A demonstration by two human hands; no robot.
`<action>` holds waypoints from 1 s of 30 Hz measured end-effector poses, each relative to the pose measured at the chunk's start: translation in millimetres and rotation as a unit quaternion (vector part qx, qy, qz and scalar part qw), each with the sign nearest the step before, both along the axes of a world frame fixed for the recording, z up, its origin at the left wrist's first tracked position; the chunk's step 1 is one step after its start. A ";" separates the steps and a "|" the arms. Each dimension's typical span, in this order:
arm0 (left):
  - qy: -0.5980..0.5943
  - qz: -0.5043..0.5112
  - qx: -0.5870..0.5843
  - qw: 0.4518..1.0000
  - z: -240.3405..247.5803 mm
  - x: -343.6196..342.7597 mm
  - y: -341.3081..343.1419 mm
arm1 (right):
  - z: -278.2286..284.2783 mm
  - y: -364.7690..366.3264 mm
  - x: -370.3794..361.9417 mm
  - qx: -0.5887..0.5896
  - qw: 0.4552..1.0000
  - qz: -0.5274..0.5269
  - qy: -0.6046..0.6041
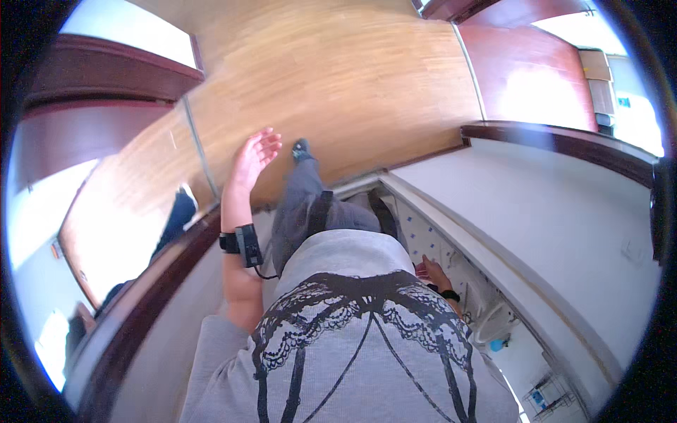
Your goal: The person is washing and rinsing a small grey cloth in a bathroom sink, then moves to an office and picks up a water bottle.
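Note:
My left hand (257,158) is raised ahead of my body over the wood floor (338,77). Its palm is turned up, the fingers are loosely bent and apart, and nothing lies in it. A black strapped device (246,244) with a short cable sits on that forearm. Low by my right side, my right hand (436,273) is partly hidden by my body. Its fingers seem curled around something small and reddish (421,271), whose kind I cannot make out. A dark band circles that wrist.
I stand in a doorway, one shoe (301,149) forward on the floor. A white wall (543,190) with dark red trim rises on the right. Beyond the left door frame (151,296), another person's dark trouser leg (176,222) shows. A reddish floor (493,77) begins past a metal strip.

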State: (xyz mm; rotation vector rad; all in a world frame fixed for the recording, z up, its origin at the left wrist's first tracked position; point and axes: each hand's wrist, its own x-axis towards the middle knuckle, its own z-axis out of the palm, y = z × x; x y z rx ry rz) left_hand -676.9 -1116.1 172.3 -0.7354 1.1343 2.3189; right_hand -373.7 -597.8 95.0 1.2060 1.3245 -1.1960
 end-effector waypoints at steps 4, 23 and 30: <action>0.051 -0.018 -0.120 0.991 29.9 -111.0 -82.9 | 13.9 -84.4 -64.1 -0.037 0.996 -0.003 0.082; -0.041 0.232 -0.135 0.962 -9.7 -365.1 -210.6 | -10.7 -133.2 -701.5 0.068 0.891 0.311 0.325; -0.066 0.297 -0.150 0.941 2.4 -450.8 -252.6 | 132.5 -353.5 -997.8 -0.068 0.715 0.449 0.531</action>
